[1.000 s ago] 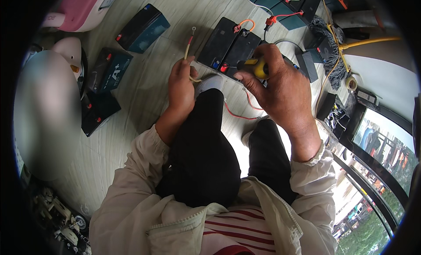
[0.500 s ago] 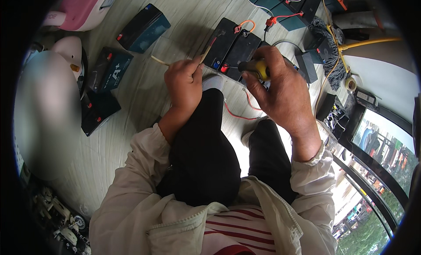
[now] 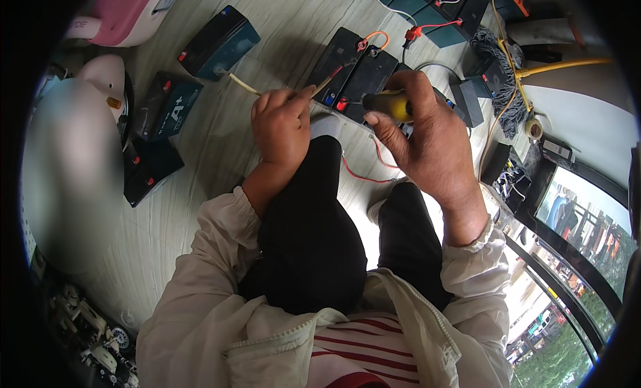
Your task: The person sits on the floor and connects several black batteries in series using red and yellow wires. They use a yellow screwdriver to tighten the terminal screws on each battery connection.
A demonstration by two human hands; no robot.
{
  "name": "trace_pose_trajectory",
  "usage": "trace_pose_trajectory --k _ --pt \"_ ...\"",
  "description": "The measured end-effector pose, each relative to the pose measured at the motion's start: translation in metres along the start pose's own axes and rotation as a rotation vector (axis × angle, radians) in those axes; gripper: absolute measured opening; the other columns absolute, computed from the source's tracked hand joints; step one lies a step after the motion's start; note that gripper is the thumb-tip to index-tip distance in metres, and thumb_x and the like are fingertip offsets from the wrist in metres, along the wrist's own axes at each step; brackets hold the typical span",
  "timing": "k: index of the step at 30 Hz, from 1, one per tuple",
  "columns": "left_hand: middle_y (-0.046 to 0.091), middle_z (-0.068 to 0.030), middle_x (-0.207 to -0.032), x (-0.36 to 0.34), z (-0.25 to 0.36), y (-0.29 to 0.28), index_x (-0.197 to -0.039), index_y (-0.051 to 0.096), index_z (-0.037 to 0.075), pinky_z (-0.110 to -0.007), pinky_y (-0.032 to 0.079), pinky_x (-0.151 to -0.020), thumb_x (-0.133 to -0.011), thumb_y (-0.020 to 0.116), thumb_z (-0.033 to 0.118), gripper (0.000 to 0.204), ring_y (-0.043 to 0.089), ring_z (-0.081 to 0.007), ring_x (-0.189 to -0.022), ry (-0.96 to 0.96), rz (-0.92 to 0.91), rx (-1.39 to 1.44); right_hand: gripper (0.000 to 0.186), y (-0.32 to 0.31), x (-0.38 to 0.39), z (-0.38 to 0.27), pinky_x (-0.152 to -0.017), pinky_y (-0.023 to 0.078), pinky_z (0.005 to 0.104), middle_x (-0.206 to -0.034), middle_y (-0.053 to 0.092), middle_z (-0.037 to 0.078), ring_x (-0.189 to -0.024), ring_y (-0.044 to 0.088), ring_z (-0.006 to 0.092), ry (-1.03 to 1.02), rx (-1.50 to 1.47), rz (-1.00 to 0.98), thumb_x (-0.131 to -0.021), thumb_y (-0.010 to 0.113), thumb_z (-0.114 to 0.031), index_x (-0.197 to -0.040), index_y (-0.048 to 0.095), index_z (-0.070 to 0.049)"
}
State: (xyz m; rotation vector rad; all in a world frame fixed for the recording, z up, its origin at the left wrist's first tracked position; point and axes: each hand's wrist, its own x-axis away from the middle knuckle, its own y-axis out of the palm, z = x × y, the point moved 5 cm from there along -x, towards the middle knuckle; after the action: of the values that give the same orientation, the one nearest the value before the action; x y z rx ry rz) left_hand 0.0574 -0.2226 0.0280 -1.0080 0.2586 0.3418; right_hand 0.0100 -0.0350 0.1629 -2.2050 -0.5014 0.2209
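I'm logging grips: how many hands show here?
2: left hand, left of centre, holding a pale wire; right hand, right of centre, gripping a yellow screwdriver. Others may be hidden.

Left hand: moved right since a second ago; its back now turned more upward.
Wire: pointed nearly straight up the view; now slants up and right.
Red end: was above the floor, now over the black batteries.
Pale end: was below the hand, now juts left.
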Motion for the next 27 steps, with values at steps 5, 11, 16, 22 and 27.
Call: trace_pose_trajectory --k 5,11,16,22,27 --pt "0.067 -0.0003 -0.09 0.0 0.001 0.0 -0.109 0.079 0.017 -0.038 0.045 -0.087 -0.085 0.073 0.01 0.026 0.061 -0.0221 -0.091 0.002 -0.01 0.0 0.031 -0.001 -0.001 0.002 -0.073 0.053 0.0448 -0.083 0.064 0.014 -0.079 0.066 0.0362 -0.082 0.051 0.058 -0.086 0.073 -0.015 -0.111 0.055 -0.008" --pt "0.067 -0.0008 -0.091 0.0 0.001 0.002 -0.109 0.079 0.016 -0.038 0.045 -0.087 -0.085 0.073 0.01 0.025 0.061 -0.023 -0.091 0.003 -0.022 -0.004 0.029 -0.004 -0.001 -0.002 -0.071 0.054 0.0451 -0.084 0.065 0.015 -0.08 0.067 0.0369 0.002 0.036 0.026 -0.087 0.073 -0.017 -0.109 0.056 -0.007" --pt "0.067 -0.0064 -0.096 0.002 -0.004 0.008 -0.107 0.078 0.01 -0.04 0.047 -0.088 -0.088 0.072 0.009 0.019 0.061 -0.0269 -0.093 -0.076 -0.027 0.081 0.031 -0.003 0.0 0.008 -0.072 0.054 0.0458 -0.089 0.068 0.017 -0.083 0.069 0.0376 0.079 0.047 0.013 -0.088 0.074 -0.02 -0.109 0.055 -0.007" --pt "0.062 -0.009 -0.114 0.013 -0.052 0.007 -0.105 0.076 0.011 -0.043 0.041 -0.097 -0.092 0.071 0.016 0.014 0.052 -0.0289 -0.112 -0.306 0.164 0.206 0.034 -0.007 0.001 0.013 -0.072 0.054 0.0458 -0.089 0.067 0.018 -0.083 0.069 0.0389 0.022 0.07 0.074 -0.088 0.074 -0.019 -0.109 0.052 -0.005" --pt "0.064 -0.0061 -0.11 0.012 -0.065 0.0 -0.116 0.072 0.009 -0.03 0.051 -0.077 -0.103 0.059 0.017 0.02 0.06 -0.0143 -0.09 -0.589 0.132 0.678 0.035 -0.005 0.002 0.011 -0.071 0.054 0.0468 -0.089 0.067 0.018 -0.083 0.068 0.0399 0.053 0.056 0.071 -0.086 0.074 -0.019 -0.109 0.052 -0.005"
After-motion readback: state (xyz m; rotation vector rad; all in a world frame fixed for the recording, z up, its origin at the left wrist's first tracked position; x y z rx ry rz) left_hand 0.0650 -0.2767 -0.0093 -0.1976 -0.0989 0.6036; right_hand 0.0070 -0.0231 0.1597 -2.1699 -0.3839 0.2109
